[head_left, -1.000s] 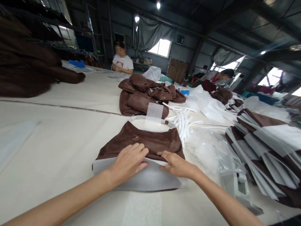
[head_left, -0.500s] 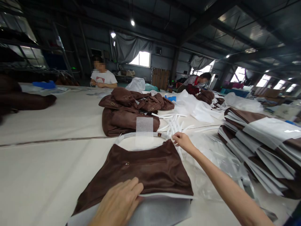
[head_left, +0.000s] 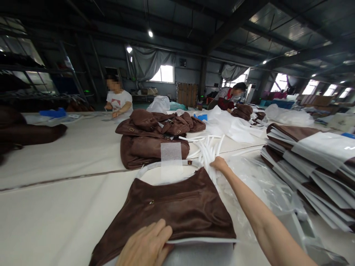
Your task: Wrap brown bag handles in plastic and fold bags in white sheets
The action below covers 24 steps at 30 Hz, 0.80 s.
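Observation:
A brown handbag (head_left: 177,207) lies on the table in front of me, its zipper across the upper part and its handle wrapped in a pale cover. White sheeting (head_left: 205,255) shows under its near edge. At that edge my left hand (head_left: 148,242) grips the bag, fingers on top and thumb beneath. Beyond the bag's right corner, my right hand (head_left: 220,165) is closed on the bundle of white foam tubes (head_left: 206,151); how many it grasps is hidden. A translucent white sheet (head_left: 171,157) stands across the wrapped handle.
Brown bags (head_left: 152,147) are heaped behind the handle. A stack of brown bags with white sheets (head_left: 310,166) stands at right, near clear plastic bags (head_left: 257,184). Another brown piece (head_left: 41,131) lies far left. Two people (head_left: 122,101) work across the table.
My right hand has moved slightly right and down, its fingers now among the foam tubes, which have shifted. My left hand keeps its place on the bag. The view has tilted up slightly.

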Motion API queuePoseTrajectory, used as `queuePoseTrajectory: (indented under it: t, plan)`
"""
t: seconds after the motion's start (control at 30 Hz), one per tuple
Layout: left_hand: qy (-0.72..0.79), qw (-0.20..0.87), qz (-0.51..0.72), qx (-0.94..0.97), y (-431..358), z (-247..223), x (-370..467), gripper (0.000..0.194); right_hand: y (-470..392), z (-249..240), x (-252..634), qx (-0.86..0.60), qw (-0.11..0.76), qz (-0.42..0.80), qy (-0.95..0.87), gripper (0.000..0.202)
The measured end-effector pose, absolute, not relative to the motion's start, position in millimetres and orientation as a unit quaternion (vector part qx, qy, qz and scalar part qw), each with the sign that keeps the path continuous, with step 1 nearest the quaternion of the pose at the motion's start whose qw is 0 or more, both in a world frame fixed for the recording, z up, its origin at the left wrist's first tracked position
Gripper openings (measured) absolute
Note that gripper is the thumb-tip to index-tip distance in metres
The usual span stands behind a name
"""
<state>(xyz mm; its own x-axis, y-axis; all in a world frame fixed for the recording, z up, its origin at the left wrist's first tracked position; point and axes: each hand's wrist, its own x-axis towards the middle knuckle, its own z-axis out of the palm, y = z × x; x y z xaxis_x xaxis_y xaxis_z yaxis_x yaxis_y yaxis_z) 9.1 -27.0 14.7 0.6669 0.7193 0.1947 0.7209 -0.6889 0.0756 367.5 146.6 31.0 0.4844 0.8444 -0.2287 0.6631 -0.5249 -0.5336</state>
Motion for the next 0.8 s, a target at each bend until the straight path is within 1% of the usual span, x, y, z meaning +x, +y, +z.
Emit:
queuePoseTrajectory:
  t: [0.13, 0.23, 0.33, 0.37, 0.4, 0.43, 0.47, 0.5, 0.53, 0.6, 0.63, 0.67, 0.7, 0.73, 0.8]
  plan:
    - [-0.414, -0.005, -0.065, -0.908, -28.3, 32.3, 15.0, 0.006, 137.0, 42.0, 360.1, -0.810, 0.299, 0.244, -0.442, 0.021]
    - [-0.419, -0.010, -0.044, -0.907, -31.7, 48.3, 20.0, 0.007, 116.7, 63.5, 352.1, -0.760, 0.393, 0.245, -0.457, 0.020]
    - [-0.411, -0.014, -0.033, -0.911, -33.1, 60.1, 23.9, 0.010, 79.0, 93.6, 345.4, -0.684, 0.460, 0.271, -0.496, 0.021]
    - [-0.410, -0.019, -0.030, -0.911, -32.5, 62.5, 24.6, 0.011, 61.9, 103.7, 344.1, -0.641, 0.486, 0.290, -0.519, 0.023]
    - [-0.409, -0.029, -0.031, -0.912, -31.4, 64.1, 24.9, 0.011, 42.5, 112.9, 343.3, -0.545, 0.548, 0.325, -0.545, 0.028]
    - [-0.403, -0.044, -0.032, -0.913, -30.0, 65.0, 24.8, 0.011, 21.1, 120.7, 343.0, -0.466, 0.569, 0.361, -0.574, 0.032]
    - [-0.401, -0.061, -0.033, -0.914, -28.7, 65.6, 24.5, 0.011, -1.7, 126.3, 343.0, -0.421, 0.558, 0.381, -0.605, 0.031]
    - [-0.399, -0.076, -0.034, -0.913, -27.5, 65.9, 24.0, 0.011, -25.2, 129.2, 342.8, -0.394, 0.525, 0.397, -0.642, 0.027]
    - [-0.396, -0.089, -0.035, -0.913, -26.6, 66.3, 23.5, 0.012, -48.1, 128.8, 342.1, -0.374, 0.457, 0.417, -0.691, 0.022]
    - [-0.391, -0.102, -0.036, -0.914, -25.4, 67.2, 23.0, 0.015, -87.6, 117.6, 337.5, -0.336, 0.271, 0.456, -0.778, 0.012]
    - [-0.387, -0.105, -0.037, -0.915, -25.0, 67.8, 23.1, 0.017, -102.2, 107.5, 333.2, -0.333, 0.204, 0.453, -0.801, 0.008]
    - [-0.383, -0.108, -0.038, -0.917, -24.5, 68.4, 23.3, 0.018, -112.6, 95.2, 327.5, -0.333, 0.157, 0.440, -0.819, 0.005]
    - [-0.380, -0.109, -0.039, -0.918, -24.0, 69.1, 23.7, 0.020, -119.0, 81.7, 320.8, -0.337, 0.133, 0.416, -0.834, 0.005]
    - [-0.380, -0.110, -0.038, -0.918, -23.3, 69.6, 24.2, 0.021, -121.8, 67.9, 313.4, -0.345, 0.132, 0.383, -0.847, 0.005]
    - [-0.379, -0.113, -0.036, -0.918, -21.9, 70.2, 25.2, 0.022, -119.5, 42.3, 298.5, -0.361, 0.176, 0.289, -0.869, 0.006]
